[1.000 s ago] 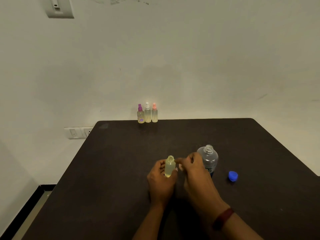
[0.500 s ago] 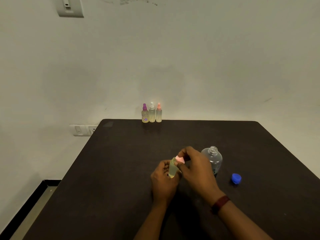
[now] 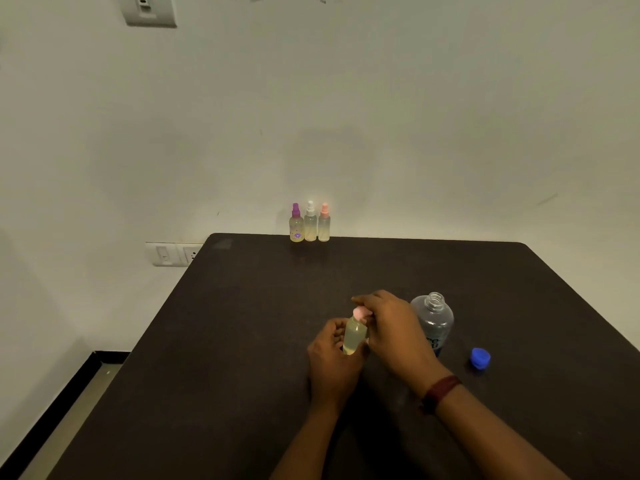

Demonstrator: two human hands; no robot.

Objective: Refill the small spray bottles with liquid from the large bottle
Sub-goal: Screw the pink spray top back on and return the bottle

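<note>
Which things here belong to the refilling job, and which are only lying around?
Job: small bottle held by left hand, pink spray top pinched by right hand, open large bottle, blue cap, three spray bottles at far edge.
Just there: wall switch, socket plate.

Tabletop (image 3: 242, 341): dark, matt, faintly grained. Large bottle (image 3: 434, 317): clear glossy plastic. Cap (image 3: 480, 357): blue plastic. Small bottles (image 3: 310, 226): translucent plastic. Wall (image 3: 415, 116): matt paint.
</note>
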